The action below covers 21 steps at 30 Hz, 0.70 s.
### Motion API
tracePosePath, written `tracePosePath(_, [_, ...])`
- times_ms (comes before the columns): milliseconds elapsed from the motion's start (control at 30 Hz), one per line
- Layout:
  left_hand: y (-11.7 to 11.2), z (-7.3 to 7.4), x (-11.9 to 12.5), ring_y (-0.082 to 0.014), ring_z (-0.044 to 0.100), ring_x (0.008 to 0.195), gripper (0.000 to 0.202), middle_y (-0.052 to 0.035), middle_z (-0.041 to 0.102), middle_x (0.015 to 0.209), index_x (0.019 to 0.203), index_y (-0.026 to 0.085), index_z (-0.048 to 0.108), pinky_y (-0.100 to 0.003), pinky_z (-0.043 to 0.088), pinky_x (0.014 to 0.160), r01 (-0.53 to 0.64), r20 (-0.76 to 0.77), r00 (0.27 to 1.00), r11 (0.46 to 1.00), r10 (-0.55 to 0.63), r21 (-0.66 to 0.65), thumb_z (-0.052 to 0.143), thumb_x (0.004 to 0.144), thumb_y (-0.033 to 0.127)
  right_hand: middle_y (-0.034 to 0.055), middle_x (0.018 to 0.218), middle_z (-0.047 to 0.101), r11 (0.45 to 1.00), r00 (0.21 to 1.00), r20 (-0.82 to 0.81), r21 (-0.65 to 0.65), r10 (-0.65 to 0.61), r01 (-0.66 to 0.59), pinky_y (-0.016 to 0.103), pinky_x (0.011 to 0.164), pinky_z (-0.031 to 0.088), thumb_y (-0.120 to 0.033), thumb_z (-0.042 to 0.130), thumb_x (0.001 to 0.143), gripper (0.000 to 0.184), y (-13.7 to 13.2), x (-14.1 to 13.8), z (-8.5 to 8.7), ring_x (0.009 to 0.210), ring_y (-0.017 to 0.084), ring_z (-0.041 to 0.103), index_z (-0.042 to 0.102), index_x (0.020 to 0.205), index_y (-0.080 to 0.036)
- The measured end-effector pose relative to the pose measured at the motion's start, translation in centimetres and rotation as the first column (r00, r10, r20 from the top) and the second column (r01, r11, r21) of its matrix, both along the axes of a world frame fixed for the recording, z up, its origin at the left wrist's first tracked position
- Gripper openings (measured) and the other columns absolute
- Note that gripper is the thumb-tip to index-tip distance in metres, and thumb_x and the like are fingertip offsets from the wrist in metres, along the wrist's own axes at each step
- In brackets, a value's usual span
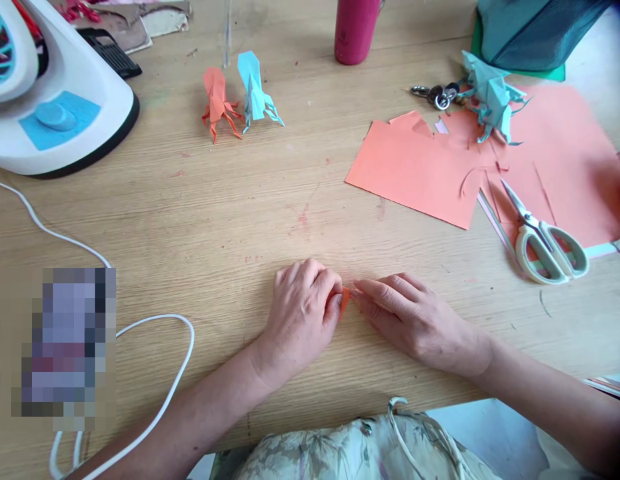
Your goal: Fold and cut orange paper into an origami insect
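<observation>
Between my two hands shows a small piece of folded orange paper, mostly hidden by fingers. My left hand is closed, its thumb and curled fingers pinching the paper from the left. From the right, my right hand brings its thumb and fingertips together at the paper's other edge. Both hands rest low over the wooden table. Farther back stand an orange origami figure and a light blue one, each with several thin legs.
At right, scissors lie on orange paper sheets, with a blue-green origami figure and keys behind. A magenta cup stands at the back. At left are a white fan base, a white cable and a blurred-out object.
</observation>
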<state>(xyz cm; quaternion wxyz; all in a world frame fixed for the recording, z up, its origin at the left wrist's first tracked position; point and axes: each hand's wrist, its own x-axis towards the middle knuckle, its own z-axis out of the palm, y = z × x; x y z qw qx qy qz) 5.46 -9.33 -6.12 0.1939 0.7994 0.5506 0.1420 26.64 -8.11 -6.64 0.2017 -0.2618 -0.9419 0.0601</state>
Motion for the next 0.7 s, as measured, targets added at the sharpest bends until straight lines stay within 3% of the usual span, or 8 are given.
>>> tracePosePath(200, [0.05,0.15,0.11,-0.0241,0.055,0.095,0.008,-0.0052,0.059,0.096,0.088,0.021,0.057,-0.04,0.037,0.082,-0.004,-0.019,1.0,1.0,0.004,-0.005,0.052,0.093,0.017,0.017,0.118,0.067,0.999,0.999,0.048,0.036,0.001,-0.002,0.038,0.074,0.05,-0.006,0.053,0.095,0.023,-0.13,0.65,-0.11,0.088,0.023,0.059,0.067,0.114,-0.007])
tracePosePath(400, [0.0,0.09,0.05,-0.0244,0.054,0.094,0.008,-0.005,0.058,0.096,0.088,0.021,0.057,-0.04,0.037,0.082,0.006,-0.011,1.0,1.0,-0.006,0.003,0.052,0.093,0.017,0.0168,0.122,0.067,0.996,0.997,0.079,0.078,0.025,-0.031,0.038,0.07,0.049,-0.013,0.056,0.096,0.02,0.28,0.75,0.28,0.083,0.022,0.06,0.07,0.11,-0.012])
tracePosePath(700, [-0.11,-0.13,-0.27,-0.0253,0.054,0.098,0.012,-0.0058,0.058,0.099,0.093,0.021,0.059,-0.042,0.037,0.085,0.038,0.009,0.999,0.999,-0.037,-0.031,0.049,0.093,0.014,0.0165,0.123,0.07,0.999,1.0,0.01,0.046,-0.021,0.021,0.038,0.066,0.051,-0.007,0.058,0.093,0.021,-0.02,0.61,-0.03,0.079,0.02,0.061,0.067,0.112,-0.007])
